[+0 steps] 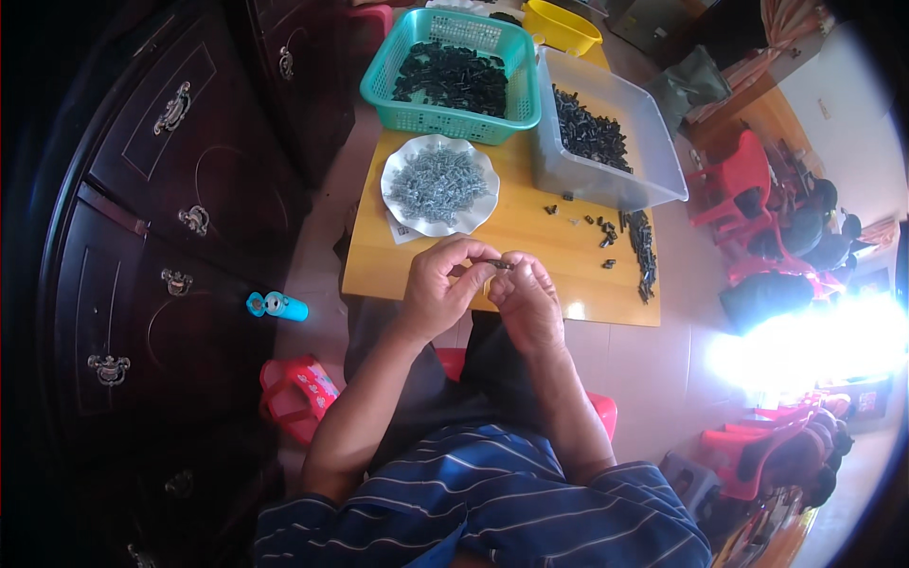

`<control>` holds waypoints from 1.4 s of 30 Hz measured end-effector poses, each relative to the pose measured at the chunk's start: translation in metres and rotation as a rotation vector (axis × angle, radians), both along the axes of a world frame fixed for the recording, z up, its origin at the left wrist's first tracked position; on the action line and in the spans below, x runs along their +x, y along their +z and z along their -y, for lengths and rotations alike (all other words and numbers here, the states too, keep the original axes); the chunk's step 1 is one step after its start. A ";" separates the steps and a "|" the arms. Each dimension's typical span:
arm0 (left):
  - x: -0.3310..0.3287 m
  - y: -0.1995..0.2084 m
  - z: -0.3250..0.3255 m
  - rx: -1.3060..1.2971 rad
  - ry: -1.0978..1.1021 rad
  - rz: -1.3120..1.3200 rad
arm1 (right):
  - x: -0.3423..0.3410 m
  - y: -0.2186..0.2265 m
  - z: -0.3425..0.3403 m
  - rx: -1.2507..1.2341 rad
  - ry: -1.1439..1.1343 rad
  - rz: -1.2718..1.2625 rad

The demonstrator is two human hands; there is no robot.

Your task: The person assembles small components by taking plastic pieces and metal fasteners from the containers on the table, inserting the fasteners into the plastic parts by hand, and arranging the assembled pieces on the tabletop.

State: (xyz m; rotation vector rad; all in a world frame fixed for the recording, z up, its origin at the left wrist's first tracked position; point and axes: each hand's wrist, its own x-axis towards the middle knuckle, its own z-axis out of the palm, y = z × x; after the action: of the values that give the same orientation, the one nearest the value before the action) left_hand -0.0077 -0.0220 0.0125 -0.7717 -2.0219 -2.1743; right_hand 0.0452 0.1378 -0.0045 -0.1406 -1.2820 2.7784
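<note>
A small dark piece (498,264) is pinched between the fingertips of my two hands, just above the front edge of the wooden table (377,270). Both my left hand (437,290) and my right hand (532,308) are closed on it, and the fingers cover most of its shape. Beyond my left hand stands a white scalloped dish (438,230) heaped with small clear or silvery parts (437,185). To the right of my right hand lie a row of black pieces (644,257) and several loose black pieces (608,237).
A teal basket (454,127) of flat black parts and a translucent bin (606,189) of black pieces stand farther back. A yellow basin (568,30) is behind them. Dark cabinets (142,256) line the left. A blue bottle (287,307) lies low left; pink chairs (743,180) stand right.
</note>
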 end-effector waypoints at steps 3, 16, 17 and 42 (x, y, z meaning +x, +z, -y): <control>-0.001 0.001 -0.002 0.067 -0.043 0.010 | 0.002 -0.001 -0.006 -0.180 0.174 0.022; -0.002 -0.002 -0.001 -0.095 0.036 -0.275 | 0.009 0.006 -0.011 -0.058 0.371 0.061; -0.002 -0.004 0.001 -0.122 0.040 -0.260 | 0.008 0.003 -0.011 -0.046 0.374 0.058; 0.005 -0.013 0.005 -0.384 -0.037 -0.376 | 0.007 -0.018 -0.038 0.057 0.405 0.115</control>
State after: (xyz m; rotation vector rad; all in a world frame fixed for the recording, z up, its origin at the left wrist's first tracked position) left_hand -0.0024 -0.0273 -0.0007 -1.1633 -2.2439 -1.5157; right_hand 0.0522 0.1755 -0.0227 -0.0402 -1.5717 3.1003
